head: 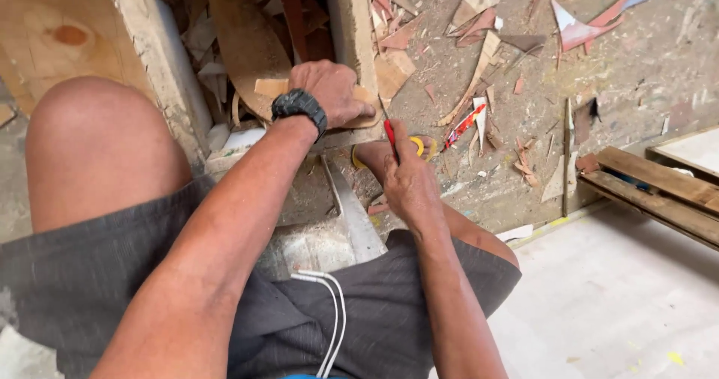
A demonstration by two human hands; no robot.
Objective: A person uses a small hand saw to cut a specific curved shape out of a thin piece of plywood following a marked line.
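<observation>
Left hand: the left hand (329, 91) lies palm down on a thin curved wood piece (247, 46), fingers spread and pressing it flat, not clenched around anything; a black wristwatch (299, 105) sits on the wrist.
Right hand: the right hand (408, 177) is closed around a red-handled tool (390, 135) (its tip is too small to tell what kind), held upright with the point just beside the left fingertips.
Wood piece: it rests against a pale wooden post (352, 27) and over the edge of a low rough block (307, 199) between the person's knees.
Yellow object: a yellow ring-shaped thing (416, 145) shows just behind the right hand, partly hidden.
Floor: the dusty floor (622, 72) is strewn with wood offcuts (472, 87) and shavings, some painted red.
Right edge: stacked wooden slats (659, 188) lie well apart from the hands.
Lap: a white cord (333, 311) hangs over the grey shorts (299, 319).
</observation>
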